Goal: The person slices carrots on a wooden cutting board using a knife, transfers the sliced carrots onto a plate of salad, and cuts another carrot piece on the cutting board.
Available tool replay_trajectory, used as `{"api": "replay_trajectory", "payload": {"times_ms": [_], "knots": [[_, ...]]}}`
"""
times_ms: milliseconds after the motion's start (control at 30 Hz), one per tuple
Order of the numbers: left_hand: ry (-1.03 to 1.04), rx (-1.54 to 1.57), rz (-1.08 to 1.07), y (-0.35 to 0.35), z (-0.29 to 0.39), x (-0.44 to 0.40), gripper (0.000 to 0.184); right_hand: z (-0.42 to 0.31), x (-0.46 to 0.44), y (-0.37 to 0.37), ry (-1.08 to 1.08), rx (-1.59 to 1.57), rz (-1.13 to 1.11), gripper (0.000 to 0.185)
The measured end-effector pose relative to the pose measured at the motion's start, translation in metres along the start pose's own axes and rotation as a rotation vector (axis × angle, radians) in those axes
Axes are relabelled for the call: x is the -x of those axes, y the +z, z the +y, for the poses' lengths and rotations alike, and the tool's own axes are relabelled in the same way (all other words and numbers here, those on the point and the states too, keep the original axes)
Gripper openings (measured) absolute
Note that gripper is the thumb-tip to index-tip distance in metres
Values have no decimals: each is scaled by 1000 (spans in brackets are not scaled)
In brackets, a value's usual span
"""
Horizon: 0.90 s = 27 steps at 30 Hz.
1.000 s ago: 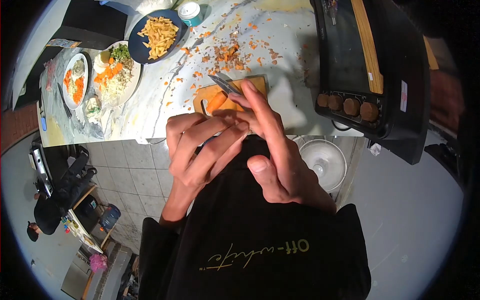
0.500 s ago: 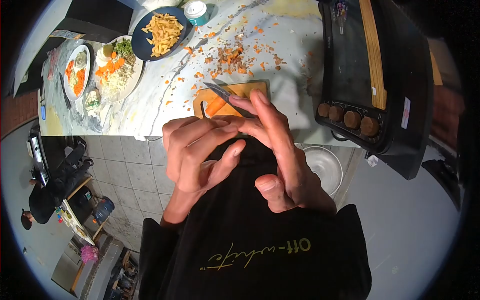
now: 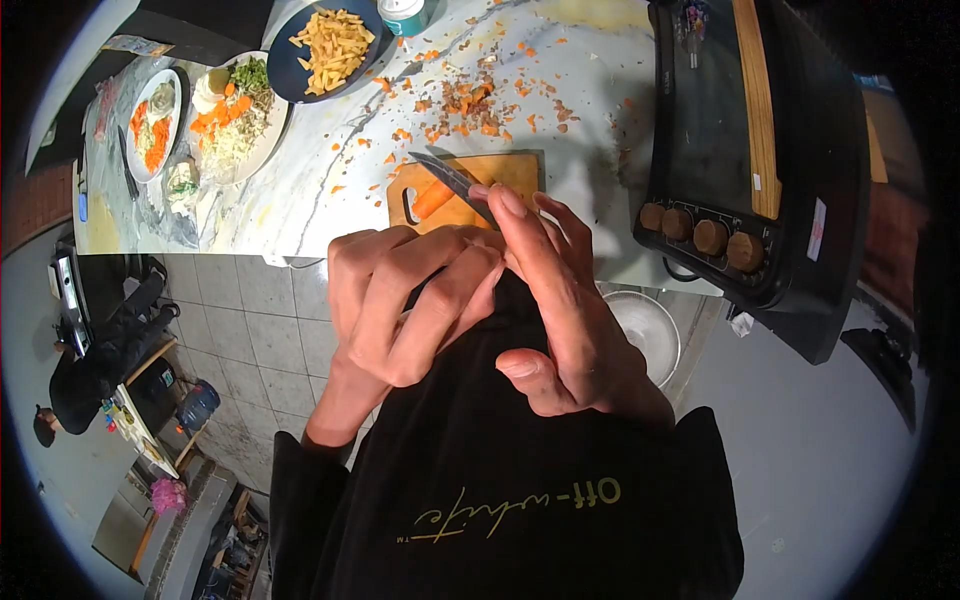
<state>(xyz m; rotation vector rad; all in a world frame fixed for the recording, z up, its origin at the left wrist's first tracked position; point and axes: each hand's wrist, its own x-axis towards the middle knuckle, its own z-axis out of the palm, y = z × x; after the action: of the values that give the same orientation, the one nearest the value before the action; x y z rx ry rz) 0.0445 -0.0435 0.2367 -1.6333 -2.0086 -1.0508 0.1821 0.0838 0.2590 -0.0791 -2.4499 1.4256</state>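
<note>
My right hand (image 3: pixel 565 310) holds a knife (image 3: pixel 450 178) by its upper fingers, the thumb standing apart; the dark blade points up and left over the cutting board. My left hand (image 3: pixel 410 295) is closed, its bent fingertips meeting the fingers of my right hand. Whatever is between those fingertips is hidden. Just beyond both hands lies the wooden cutting board (image 3: pixel 490 167), with an orange carrot (image 3: pixel 432 198) on it under the blade. Carrot bits and peelings (image 3: pixel 475 100) are scattered on the marble counter (image 3: pixel 300 215) behind the board.
A dark plate of cut fries (image 3: pixel 372 52), a white tub (image 3: pixel 402 15) and two plates of chopped vegetables (image 3: pixel 277 135) stand at the left. On the right is a black oven (image 3: pixel 700 130). Below the counter sits a metal bowl (image 3: pixel 650 335). Another person (image 3: pixel 80 385) is far left.
The left fingertips, apart from the right hand's fingers half a second ago, now meet them again. The knife has shifted slightly with the right hand. The counter sits higher in view.
</note>
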Motion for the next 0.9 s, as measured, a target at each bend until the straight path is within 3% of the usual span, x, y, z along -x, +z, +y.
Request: {"api": "replay_trajectory", "payload": {"times_ms": [133,200,267,333,433,500,567,633,767,833,900], "knots": [[-34,18,-17,-3,1,6,21,-5,8,10,61,-246,51,84],[-53,26,-15,-7,-1,10,18,-13,12,9,230,-465,19,84],[-167,127,38,-10,-4,16,13,-13,12,8,230,-483,27,86],[-166,219,73,-13,-7,29,17,-3,16,6,115,-349,-16,124],[-124,204,-28,-16,1,31,20,-4,19,5,117,-338,-17,124],[-151,300,191,-4,13,28,23,-10,22,11,179,-419,32,124],[-125,242,114,-9,17,26,27,-12,24,13,240,-496,82,124],[-70,162,46,-8,18,26,40,-11,26,13,230,-480,75,124],[-48,128,31,-7,17,23,39,-15,27,13,289,-495,121,121],[-30,123,20,-3,16,21,40,-21,23,8,272,-446,65,84],[-33,123,-25,-3,15,17,41,-18,22,12,242,-337,92,84]]}}
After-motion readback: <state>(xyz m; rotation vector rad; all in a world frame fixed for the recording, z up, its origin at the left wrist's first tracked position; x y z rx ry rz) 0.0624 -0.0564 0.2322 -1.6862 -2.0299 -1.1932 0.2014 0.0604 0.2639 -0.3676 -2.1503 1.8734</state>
